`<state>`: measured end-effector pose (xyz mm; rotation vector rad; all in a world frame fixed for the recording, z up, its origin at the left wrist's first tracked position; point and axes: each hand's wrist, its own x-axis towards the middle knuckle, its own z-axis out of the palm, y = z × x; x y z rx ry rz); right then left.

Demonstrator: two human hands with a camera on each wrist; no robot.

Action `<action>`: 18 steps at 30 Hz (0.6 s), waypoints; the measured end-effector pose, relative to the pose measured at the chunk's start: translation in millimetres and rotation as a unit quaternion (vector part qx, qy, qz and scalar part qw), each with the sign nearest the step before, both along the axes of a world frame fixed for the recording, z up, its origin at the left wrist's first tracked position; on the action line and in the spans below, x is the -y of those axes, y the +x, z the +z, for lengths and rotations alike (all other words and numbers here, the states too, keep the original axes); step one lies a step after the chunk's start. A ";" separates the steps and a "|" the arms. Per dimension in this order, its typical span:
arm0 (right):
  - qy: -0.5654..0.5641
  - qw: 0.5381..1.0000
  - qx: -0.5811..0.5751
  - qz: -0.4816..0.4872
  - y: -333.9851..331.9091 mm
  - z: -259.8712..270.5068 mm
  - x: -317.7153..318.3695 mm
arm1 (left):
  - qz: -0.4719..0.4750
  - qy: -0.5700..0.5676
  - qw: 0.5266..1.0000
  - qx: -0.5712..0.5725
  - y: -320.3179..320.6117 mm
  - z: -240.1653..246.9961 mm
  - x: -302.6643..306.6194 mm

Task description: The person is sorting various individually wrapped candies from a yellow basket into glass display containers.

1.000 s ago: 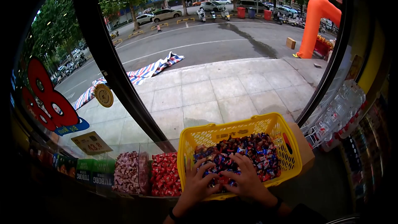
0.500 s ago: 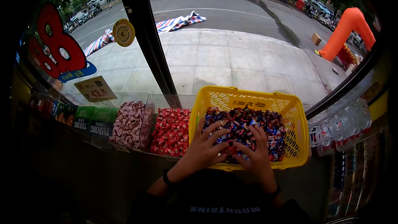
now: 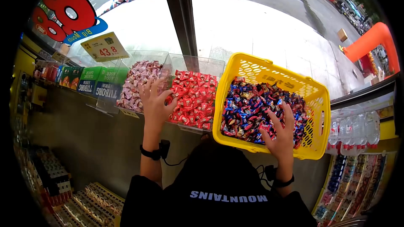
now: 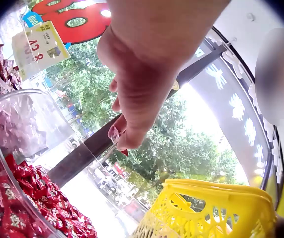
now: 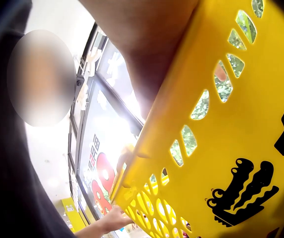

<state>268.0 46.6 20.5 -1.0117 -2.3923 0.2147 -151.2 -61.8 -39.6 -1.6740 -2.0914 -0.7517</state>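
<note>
My left hand (image 3: pixel 154 106) is raised over the clear bins at the left, in front of the pink-wrapped candies (image 3: pixel 136 80) and beside the red-wrapped candies (image 3: pixel 193 101). Between its thumb and fingers it pinches a small red-and-white wrapped candy (image 4: pixel 116 136), seen in the left wrist view. My right hand (image 3: pixel 282 136) reaches into the yellow basket (image 3: pixel 271 149), fingers apart and slightly bent over mixed blue, red and dark wrapped candies (image 3: pixel 248 109). In the right wrist view the yellow basket wall (image 5: pixel 231 134) hides most of that hand.
Beer boxes (image 3: pixel 101 82) and a price sign (image 3: pixel 104 47) stand left of the bins. Behind them rises the window post (image 3: pixel 181 12). Water bottles (image 3: pixel 355 128) are at the right, above hanging packets (image 3: pixel 351 180). Racks of goods (image 3: pixel 90 204) sit at lower left.
My left hand has left the basket and moved left over the bins, carrying a candy. The right hand stays over the basket's candies. The head view has tilted downward.
</note>
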 end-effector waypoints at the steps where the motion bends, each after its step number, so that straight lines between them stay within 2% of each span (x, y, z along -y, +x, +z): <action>1: -0.001 1.000 0.005 -0.011 -0.5 0.0 0.6 | 0.002 -0.010 1.000 -0.006 -6.1 -4.0 1.3; 7: 0.014 0.998 0.025 -0.053 -1.9 -4.4 2.5 | 0.007 -0.079 0.997 -0.003 -24.9 -22.2 9.9; 13: 0.022 0.995 0.041 -0.092 -4.1 -5.0 4.9 | -0.051 -0.157 0.986 -0.003 -24.0 -32.0 17.3; 18: 0.027 0.992 0.056 -0.108 -6.2 -4.0 7.0 | -0.062 -0.163 0.985 0.005 -22.0 -45.5 18.9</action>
